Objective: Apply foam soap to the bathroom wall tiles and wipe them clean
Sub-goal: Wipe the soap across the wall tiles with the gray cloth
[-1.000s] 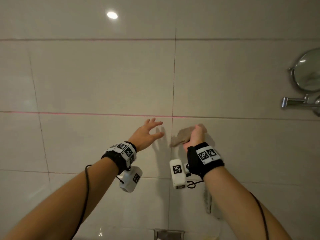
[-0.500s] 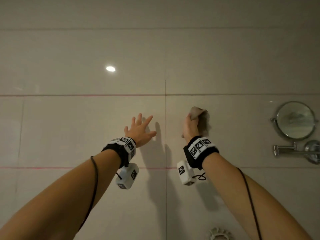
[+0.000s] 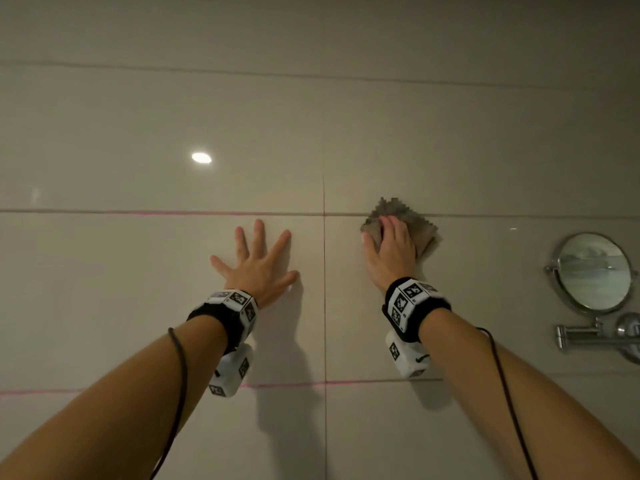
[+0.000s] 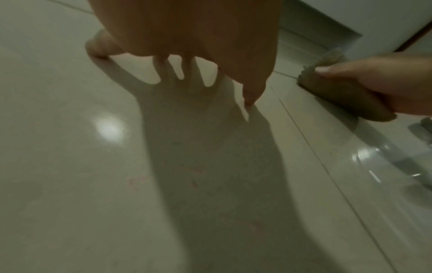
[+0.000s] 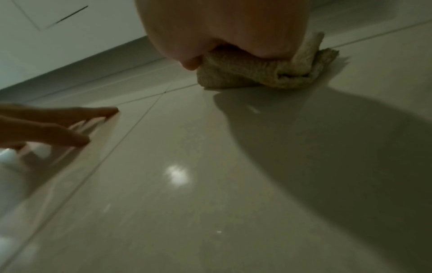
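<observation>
Glossy beige wall tiles [image 3: 138, 289] fill the head view. My left hand [image 3: 258, 261] lies flat on a tile with fingers spread, just left of the vertical grout line; its fingertips [image 4: 249, 100] touch the wall. My right hand [image 3: 393, 247] holds a folded brownish cloth [image 3: 394, 209] against the tile to the right of that line, at the horizontal grout joint. The thumb [image 4: 327, 70] is tucked against the cloth [image 4: 339, 92], and the cloth [image 5: 245, 73] is bunched under the palm. No foam shows on the tiles.
A round chrome mirror [image 3: 594, 271] on a folding arm [image 3: 588, 337] is fixed to the wall at the right, an arm's width from the cloth. A ceiling light reflects in the tile [image 3: 201, 157]. Faint pink lines run along the horizontal grout.
Both hands have risen up the wall. The left hand went from hovering to lying flat on the tile. The right hand has spread the cloth against the wall at the upper grout joint.
</observation>
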Tool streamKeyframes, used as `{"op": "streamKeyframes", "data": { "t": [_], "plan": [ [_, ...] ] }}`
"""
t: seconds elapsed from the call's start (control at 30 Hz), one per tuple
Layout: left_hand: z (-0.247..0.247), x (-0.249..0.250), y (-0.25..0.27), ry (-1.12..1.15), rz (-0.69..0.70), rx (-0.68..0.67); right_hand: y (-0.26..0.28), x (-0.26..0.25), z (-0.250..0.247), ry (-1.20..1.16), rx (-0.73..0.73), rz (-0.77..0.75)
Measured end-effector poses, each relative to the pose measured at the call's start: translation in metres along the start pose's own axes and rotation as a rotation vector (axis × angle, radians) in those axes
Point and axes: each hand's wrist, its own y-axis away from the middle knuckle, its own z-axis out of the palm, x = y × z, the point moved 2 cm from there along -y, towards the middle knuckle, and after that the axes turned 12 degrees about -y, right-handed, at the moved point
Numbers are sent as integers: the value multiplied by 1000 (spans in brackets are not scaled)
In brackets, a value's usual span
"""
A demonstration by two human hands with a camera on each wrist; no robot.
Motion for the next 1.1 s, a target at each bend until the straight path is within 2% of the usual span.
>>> {"op": "streamKeyframes", "data": {
  "t": [0.17, 0.37, 0.5, 0.8, 0.93, 1.03, 1.1],
  "plan": [
    [6, -9, -3, -37, 26, 63, 4, 5, 10, 112, 92, -81],
    [6, -21, -7, -60, 54, 90, -7, -4, 11, 185, 150, -40],
    [4, -27, -8, -79, 61, 97, -7, -10, 15, 209, 141, -77],
    [1, -40, -7, -93, 74, 102, 7, -46, 59, -8, 131, -132],
    [1, -52, -6, -72, 85, 105, 14, -66, 85, -19, 116, -159],
    [2, -69, -2, -78, 68, 108, 16, -68, 90, 17, 142, -158],
    [4, -84, -1, -90, 56, 116, 17, -68, 90, 33, 105, -184]
  ]
}}
